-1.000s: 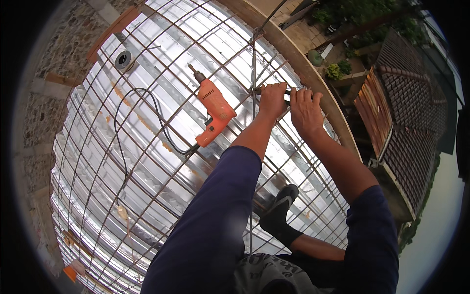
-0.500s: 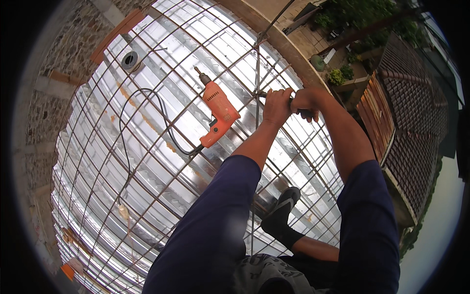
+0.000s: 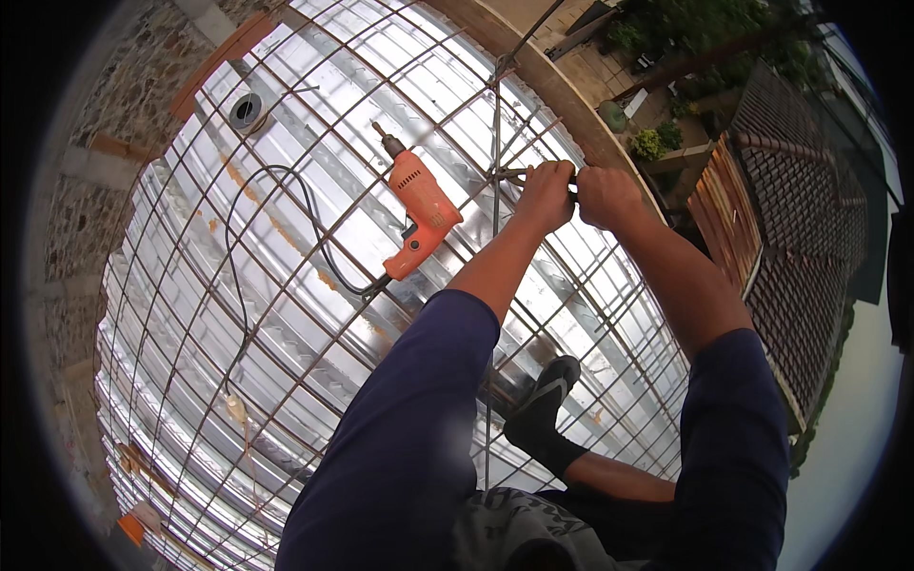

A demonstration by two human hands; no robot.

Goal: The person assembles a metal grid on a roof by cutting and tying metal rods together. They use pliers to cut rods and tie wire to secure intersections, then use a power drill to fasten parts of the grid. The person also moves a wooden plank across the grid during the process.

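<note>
Both the left hand and the right hand hold a closed grip on a tool's handles at the rebar mesh near the deck's far edge, best squeezed steadily and squarely.

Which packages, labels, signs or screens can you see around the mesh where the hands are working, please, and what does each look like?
Label: a small dark plate on the side of the orange drill, which lies on the rebar mesh left of the left hand; too small to make out further.
No packages, signs or screens are in view.
</note>
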